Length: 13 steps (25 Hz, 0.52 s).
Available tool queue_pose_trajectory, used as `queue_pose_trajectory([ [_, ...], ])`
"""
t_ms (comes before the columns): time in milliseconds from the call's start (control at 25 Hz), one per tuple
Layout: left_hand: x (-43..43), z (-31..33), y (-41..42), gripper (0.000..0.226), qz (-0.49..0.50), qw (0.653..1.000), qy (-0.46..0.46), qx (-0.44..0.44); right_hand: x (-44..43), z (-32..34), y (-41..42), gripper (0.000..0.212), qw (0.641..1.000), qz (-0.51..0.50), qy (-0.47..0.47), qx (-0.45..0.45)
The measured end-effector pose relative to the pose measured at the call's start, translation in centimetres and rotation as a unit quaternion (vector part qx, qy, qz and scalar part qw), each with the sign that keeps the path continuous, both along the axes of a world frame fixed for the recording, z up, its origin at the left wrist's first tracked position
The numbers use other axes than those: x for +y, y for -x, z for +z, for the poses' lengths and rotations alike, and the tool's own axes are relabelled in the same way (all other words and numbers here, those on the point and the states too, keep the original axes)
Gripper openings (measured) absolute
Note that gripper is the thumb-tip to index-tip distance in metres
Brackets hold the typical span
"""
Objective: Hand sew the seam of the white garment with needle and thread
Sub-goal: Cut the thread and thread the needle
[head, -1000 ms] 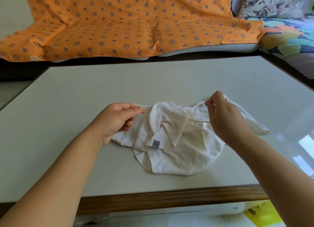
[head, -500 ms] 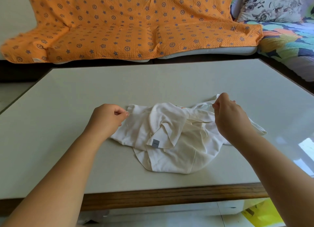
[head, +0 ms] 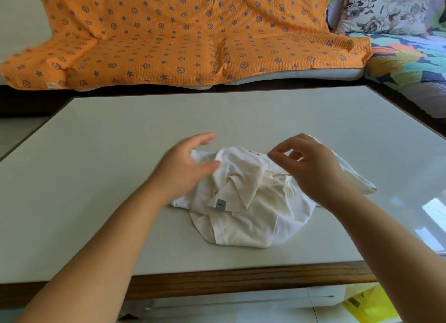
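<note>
The garment (head: 241,216) lies on the table (head: 96,177) between our left hand (head: 183,170) and right hand (head: 311,170). Beyond our hands stands the sofa (head: 301,75).

Left hand (head: 185,168): we hold it open, fingers straight, thumb spread apart, slightly blurred.
Right hand (head: 311,170): our fingers are curled, with forefinger and thumb tips close together; we cannot tell whether they pinch anything.
Forearms: both bare, reaching forward, angled towards each other.
</note>
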<state>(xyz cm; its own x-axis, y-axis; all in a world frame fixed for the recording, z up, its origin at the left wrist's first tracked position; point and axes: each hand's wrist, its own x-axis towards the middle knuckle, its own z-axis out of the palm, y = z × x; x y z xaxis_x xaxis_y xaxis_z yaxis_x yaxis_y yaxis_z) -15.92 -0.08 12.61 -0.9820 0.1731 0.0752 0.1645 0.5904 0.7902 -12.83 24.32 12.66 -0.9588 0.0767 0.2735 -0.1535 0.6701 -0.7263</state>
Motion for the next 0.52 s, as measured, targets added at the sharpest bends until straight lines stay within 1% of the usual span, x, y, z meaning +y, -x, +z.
queue_pose_trajectory([
  [40,1.7,0.4,-1.0,0.060,-0.074,0.990,-0.108,-0.060,-0.7,0.3,-0.3,0.009,1.000,0.025,0.011,0.010],
  [80,3.1,0.5,-1.7,0.059,-0.131,0.968,-0.182,-0.116,-1.3,0.5,-0.6,0.009,0.999,0.046,0.020,0.018],
  [120,4.2,0.3,-2.0,0.054,-0.164,0.948,-0.224,-0.156,-1.7,0.5,-0.7,0.008,0.998,0.061,0.028,0.022],
  [160,4.8,-0.1,-2.1,0.044,-0.172,0.939,-0.242,-0.176,-2.0,0.5,-0.7,0.008,0.997,0.068,0.038,0.021],
  [240,4.9,-0.6,-2.0,0.022,-0.143,0.947,-0.233,-0.167,-2.1,0.4,-0.6,0.007,0.996,0.068,0.058,0.011],
  [280,4.7,-0.9,-1.8,0.017,-0.122,0.953,-0.230,-0.159,-2.1,0.3,-0.6,0.009,0.996,0.062,0.063,0.005],
  [400,4.3,-1.2,-1.8,0.016,-0.101,0.948,-0.259,-0.154,-2.2,0.2,-0.5,0.009,0.995,0.053,0.082,-0.009],
  [440,4.4,-1.1,-1.9,0.017,-0.099,0.939,-0.283,-0.165,-2.2,0.2,-0.5,0.009,0.994,0.051,0.094,-0.010],
  [520,4.5,-0.8,-1.9,0.018,-0.080,0.905,-0.360,-0.213,-2.4,0.0,-0.6,0.009,0.994,0.046,0.095,-0.001],
])
